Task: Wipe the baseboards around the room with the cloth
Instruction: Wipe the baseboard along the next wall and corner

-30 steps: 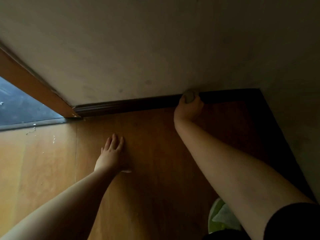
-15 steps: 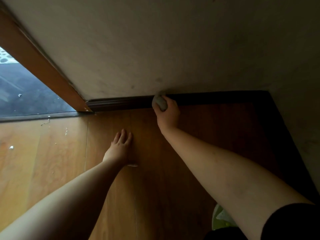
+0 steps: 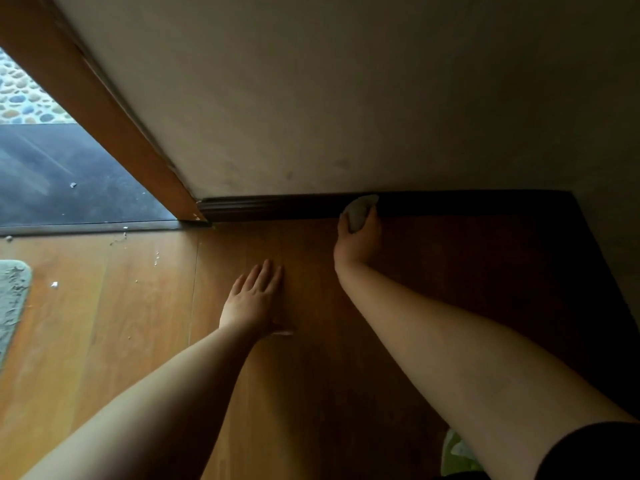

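Note:
A dark brown baseboard (image 3: 270,207) runs along the foot of the pale wall, from the wooden door frame on the left to the shadowed corner on the right. My right hand (image 3: 358,237) grips a bunched pale grey cloth (image 3: 360,211) and holds it against the baseboard near its middle. My left hand (image 3: 254,301) lies flat on the wooden floor, fingers straight, a hand's length in front of the baseboard and left of my right arm.
An orange-brown door frame (image 3: 114,133) slants down to the baseboard's left end, with a dark mat (image 3: 69,181) beyond the threshold. White crumbs (image 3: 53,284) dot the floor on the left, beside a grey rug edge (image 3: 12,299). A green-white object (image 3: 457,452) lies under my right arm.
My right hand has slid the cloth leftwards along the baseboard, away from the corner. My view has shifted, bringing in more of the doorway. My left hand has stayed flat on the floor.

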`<state>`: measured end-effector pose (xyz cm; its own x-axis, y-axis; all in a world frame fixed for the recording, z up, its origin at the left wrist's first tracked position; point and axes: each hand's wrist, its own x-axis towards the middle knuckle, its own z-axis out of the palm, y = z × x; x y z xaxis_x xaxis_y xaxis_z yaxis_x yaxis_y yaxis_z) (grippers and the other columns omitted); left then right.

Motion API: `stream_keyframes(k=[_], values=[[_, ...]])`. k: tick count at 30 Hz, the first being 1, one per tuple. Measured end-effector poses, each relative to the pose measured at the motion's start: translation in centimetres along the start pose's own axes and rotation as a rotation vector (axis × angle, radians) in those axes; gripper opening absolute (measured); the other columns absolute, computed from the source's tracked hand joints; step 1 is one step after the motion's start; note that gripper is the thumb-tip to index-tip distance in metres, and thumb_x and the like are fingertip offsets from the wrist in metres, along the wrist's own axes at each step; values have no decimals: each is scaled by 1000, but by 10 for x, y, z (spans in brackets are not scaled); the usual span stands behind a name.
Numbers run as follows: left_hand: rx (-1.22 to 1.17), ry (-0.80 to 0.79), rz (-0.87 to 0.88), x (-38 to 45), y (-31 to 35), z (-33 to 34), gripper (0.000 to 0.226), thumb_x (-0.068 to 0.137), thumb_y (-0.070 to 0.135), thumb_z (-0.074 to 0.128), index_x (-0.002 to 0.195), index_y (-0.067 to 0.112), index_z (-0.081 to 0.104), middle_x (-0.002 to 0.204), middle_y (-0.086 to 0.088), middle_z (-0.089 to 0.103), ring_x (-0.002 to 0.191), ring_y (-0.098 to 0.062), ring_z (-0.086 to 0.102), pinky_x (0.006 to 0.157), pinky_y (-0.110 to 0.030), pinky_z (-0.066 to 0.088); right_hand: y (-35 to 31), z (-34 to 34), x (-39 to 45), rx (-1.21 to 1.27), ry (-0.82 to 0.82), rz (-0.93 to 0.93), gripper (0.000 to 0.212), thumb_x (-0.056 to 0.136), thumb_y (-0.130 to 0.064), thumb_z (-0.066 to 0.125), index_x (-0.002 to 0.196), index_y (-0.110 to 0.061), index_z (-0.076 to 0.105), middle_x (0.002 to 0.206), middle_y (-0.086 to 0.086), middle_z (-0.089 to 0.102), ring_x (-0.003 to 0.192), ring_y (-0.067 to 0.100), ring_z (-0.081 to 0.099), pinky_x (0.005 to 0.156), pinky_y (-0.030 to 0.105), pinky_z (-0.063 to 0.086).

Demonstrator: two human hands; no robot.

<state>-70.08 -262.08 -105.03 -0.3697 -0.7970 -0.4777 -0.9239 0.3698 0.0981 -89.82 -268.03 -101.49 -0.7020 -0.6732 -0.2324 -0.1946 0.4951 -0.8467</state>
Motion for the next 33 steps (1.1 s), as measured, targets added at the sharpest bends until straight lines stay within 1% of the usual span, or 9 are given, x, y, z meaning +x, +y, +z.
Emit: stream_keyframes(k=[5, 9, 13, 17, 20, 22, 26, 30, 33], values=[[30, 82, 59, -13, -12, 9, 110, 84, 74, 47, 153, 23, -22, 160, -1, -26, 151, -24, -14, 121, -41, -3, -4, 35, -26, -64, -68, -151, 69, 96, -31, 62, 155, -16, 28, 155, 7, 36, 142, 25, 36, 115, 42, 35], [-31, 72, -56, -22, -19, 11, 106, 86, 72, 45, 153, 24, -21, 159, -6, -29, 150, -27, -18, 124, -46, 2, -10, 54, -37, -112, -54, -120, 69, 97, -32, 59, 155, -15, 26, 157, 8, 33, 143, 26, 34, 115, 44, 33], [-88, 14, -112, -31, -32, 15, 113, 83, 74, 50, 152, 23, -24, 158, -7, -30, 149, -26, -20, 123, -49, 1, -20, 78, -55, -81, -69, -61, 70, 96, -31, 60, 155, -13, 25, 158, 10, 31, 145, 27, 30, 117, 44, 30], [-93, 11, -63, -37, -46, 18, 123, 76, 77, 56, 150, 22, -26, 158, -1, -29, 149, -22, -20, 122, -44, -2, -27, 96, -80, -46, -230, -84, 72, 96, -33, 62, 155, -11, 27, 155, 13, 36, 142, 28, 35, 115, 43, 33], [-114, 30, -64, -37, -49, 19, 126, 74, 78, 58, 152, 21, -23, 160, 0, -27, 149, -20, -19, 123, -42, -1, -31, 93, -86, -27, -442, -180, 68, 95, -31, 64, 152, -9, 34, 152, 13, 42, 140, 26, 39, 115, 39, 35], [-113, 36, -67, -36, -49, 21, 126, 74, 77, 58, 151, 22, -24, 159, 1, -27, 149, -19, -20, 123, -41, -2, -30, 80, -80, -18, -490, -252, 61, 94, -27, 65, 147, -8, 43, 148, 13, 47, 138, 25, 42, 114, 39, 35], [-163, 33, -68, -33, -50, 19, 127, 72, 74, 64, 148, 24, -25, 158, 2, -28, 146, -17, -22, 121, -39, -4, -19, 34, -56, -19, -389, -252, 51, 94, -29, 65, 139, -10, 53, 138, 10, 55, 128, 23, 51, 108, 40, 42], [-183, 32, -75, -29, -50, 20, 131, 69, 70, 71, 154, 21, -16, 155, 4, -29, 143, -13, -23, 120, -38, -2, 3, -17, -16, 24, -154, -136, 44, 95, -32, 63, 135, -14, 56, 131, 6, 58, 120, 20, 56, 102, 44, 48], [-177, 18, -86, -27, -47, 18, 131, 70, 68, 72, 155, 20, -15, 153, 4, -30, 146, -13, -21, 121, -40, 0, 9, -39, 11, 16, -11, -42, 45, 96, -31, 62, 137, -15, 53, 135, 7, 55, 123, 23, 55, 103, 46, 48]])
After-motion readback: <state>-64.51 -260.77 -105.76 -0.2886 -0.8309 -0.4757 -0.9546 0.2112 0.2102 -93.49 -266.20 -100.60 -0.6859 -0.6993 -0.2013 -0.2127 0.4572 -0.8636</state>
